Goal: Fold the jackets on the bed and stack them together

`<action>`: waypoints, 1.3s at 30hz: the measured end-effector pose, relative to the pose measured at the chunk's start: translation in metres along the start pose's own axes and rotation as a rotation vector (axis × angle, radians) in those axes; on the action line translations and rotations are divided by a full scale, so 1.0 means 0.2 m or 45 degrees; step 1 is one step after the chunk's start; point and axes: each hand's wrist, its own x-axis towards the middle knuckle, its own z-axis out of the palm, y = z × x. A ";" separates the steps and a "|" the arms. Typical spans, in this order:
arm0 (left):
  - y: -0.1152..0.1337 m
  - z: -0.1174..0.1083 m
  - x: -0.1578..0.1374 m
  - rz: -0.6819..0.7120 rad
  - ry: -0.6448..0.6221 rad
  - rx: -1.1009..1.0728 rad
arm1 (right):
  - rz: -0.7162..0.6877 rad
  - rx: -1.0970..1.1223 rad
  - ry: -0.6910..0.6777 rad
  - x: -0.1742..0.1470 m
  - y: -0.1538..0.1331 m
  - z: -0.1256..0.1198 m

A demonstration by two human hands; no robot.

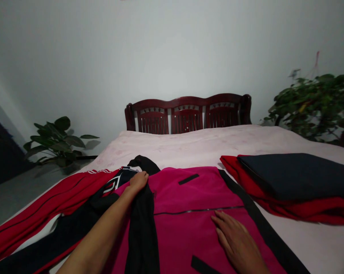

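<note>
A magenta jacket (183, 232) with black trim lies sideways across the bed, its zip running left to right. My left hand (139, 181) is closed on the black part at the jacket's left end, fingers curled over the cloth. My right hand (234, 236) lies open on the magenta front, fingertips just below the zip. To the left, red and navy garments with white stripes (66, 190) are spread out, partly behind my left forearm. What sits under my left fingers is hidden.
Folded navy clothing (297, 175) is stacked on red clothing (303, 211) at the bed's right. A pale pink sheet (189, 146) covers the bed. Beyond it stands a dark red wooden headboard (186, 114). Leafy plants flank the bed, one at left (58, 140), another at right (317, 106).
</note>
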 end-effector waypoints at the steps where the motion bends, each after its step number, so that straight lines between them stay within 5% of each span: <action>1: -0.02 0.00 0.02 -0.051 -0.041 0.010 | 0.012 0.000 -0.025 0.00 0.00 -0.02; 5: -0.10 -0.02 0.08 -0.115 -0.148 0.010 | -0.018 0.105 -0.323 0.12 0.03 -0.15; 8: -0.13 -0.03 0.11 -0.085 -0.170 -0.011 | 0.035 0.251 -0.555 0.34 0.12 -0.25; 13: -0.15 -0.02 0.14 -0.082 -0.195 -0.039 | 0.066 -0.103 -0.233 0.82 0.31 -0.22; 16: -0.16 -0.02 0.16 -0.045 -0.138 -0.080 | 0.011 -0.268 -0.243 1.02 0.38 -0.13; 20: -0.15 -0.06 0.15 0.010 0.139 -0.154 | 0.035 -0.311 -0.283 1.13 0.40 -0.05; 27: -0.19 -0.10 -0.05 0.214 0.448 -0.390 | -0.082 -0.312 -0.131 1.02 0.38 -0.17; 31: -0.29 -0.08 -0.22 0.326 0.258 -0.460 | -0.173 -0.238 0.081 0.74 0.44 -0.20; 35: -0.36 -0.05 -0.37 0.306 0.015 -0.300 | -0.182 -0.090 -0.103 0.52 0.50 -0.12; 39: -0.33 -0.03 -0.54 0.232 0.373 -0.156 | -0.046 -0.115 -0.214 0.50 0.47 -0.14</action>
